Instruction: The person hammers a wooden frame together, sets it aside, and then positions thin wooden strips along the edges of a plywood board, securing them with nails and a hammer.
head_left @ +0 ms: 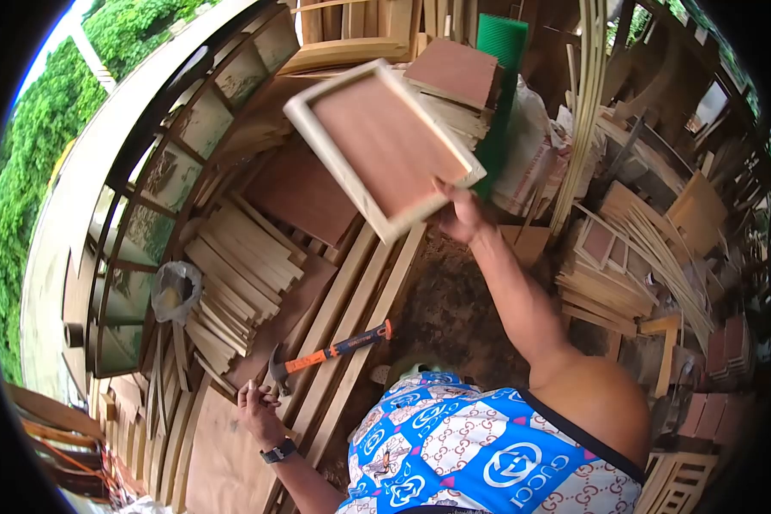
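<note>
My right hand (461, 214) grips one corner of a shallow wooden frame (338, 167) with a reddish-brown plywood panel set inside its pale rim. It holds the frame raised and tilted at arm's length, thumb on the panel side. My left hand (259, 413), with a dark watch on its wrist, is low over the workbench with its fingers curled together. Whatever they may hold is too small to make out. Just beyond those fingers lies a claw hammer (330, 349) with an orange and black handle, resting across long wooden strips (351, 291).
Cut wooden slats (231, 274) lie stacked beside a plastic bag (177, 291) at the left. Plywood panels (454, 73) and a green roll (501, 43) stand at the back. A pile of small frames (608, 257) and long thin strips (582, 111) are on the right.
</note>
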Demonstrator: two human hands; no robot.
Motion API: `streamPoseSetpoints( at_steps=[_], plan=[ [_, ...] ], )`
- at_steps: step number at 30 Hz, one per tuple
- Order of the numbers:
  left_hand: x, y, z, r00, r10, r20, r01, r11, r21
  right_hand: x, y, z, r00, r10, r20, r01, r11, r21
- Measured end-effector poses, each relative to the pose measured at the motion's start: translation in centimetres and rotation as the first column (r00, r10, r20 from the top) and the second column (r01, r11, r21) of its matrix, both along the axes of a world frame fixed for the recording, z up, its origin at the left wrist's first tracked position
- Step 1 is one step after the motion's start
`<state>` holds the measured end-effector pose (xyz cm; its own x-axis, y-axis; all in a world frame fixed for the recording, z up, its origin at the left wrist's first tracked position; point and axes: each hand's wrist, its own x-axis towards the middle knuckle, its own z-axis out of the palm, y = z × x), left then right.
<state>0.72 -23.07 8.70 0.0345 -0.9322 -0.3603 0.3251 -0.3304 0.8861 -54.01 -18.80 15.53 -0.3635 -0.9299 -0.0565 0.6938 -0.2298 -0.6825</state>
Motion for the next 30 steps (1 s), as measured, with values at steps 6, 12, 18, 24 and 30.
streamPoseSetpoints(
  at_steps=[6,12,18,24,30],
  plan=[
    [-1.7,-0.3,-0.3,0.994,-0.099,-0.035,0.099,0.995,-0.003,-7.4,-7.3,5.2,0.924,-0.376,-0.069,0.372,0.926,-0.057],
    [-0.3,0.2,-0.8,0.997,-0.076,0.025,0.076,0.997,-0.014,-16.4,-15.5,9.7,0.859,-0.508,0.061,0.508,0.861,0.017],
    [0.1,2.8,0.2,0.997,0.011,0.08,-0.016,0.998,0.064,-2.7,-14.7,6.9,0.974,0.066,-0.219,-0.015,0.974,0.226],
    [3.8,6.0,0.1,0.992,0.11,0.06,-0.11,0.994,0.0,7.8,-16.4,0.7,0.821,0.431,-0.374,-0.27,0.871,0.411],
    [6.5,11.4,0.4,0.938,0.315,0.144,-0.319,0.948,0.008,8.9,-20.0,-6.8,0.529,0.58,-0.62,-0.026,0.741,0.671]
  ],
)
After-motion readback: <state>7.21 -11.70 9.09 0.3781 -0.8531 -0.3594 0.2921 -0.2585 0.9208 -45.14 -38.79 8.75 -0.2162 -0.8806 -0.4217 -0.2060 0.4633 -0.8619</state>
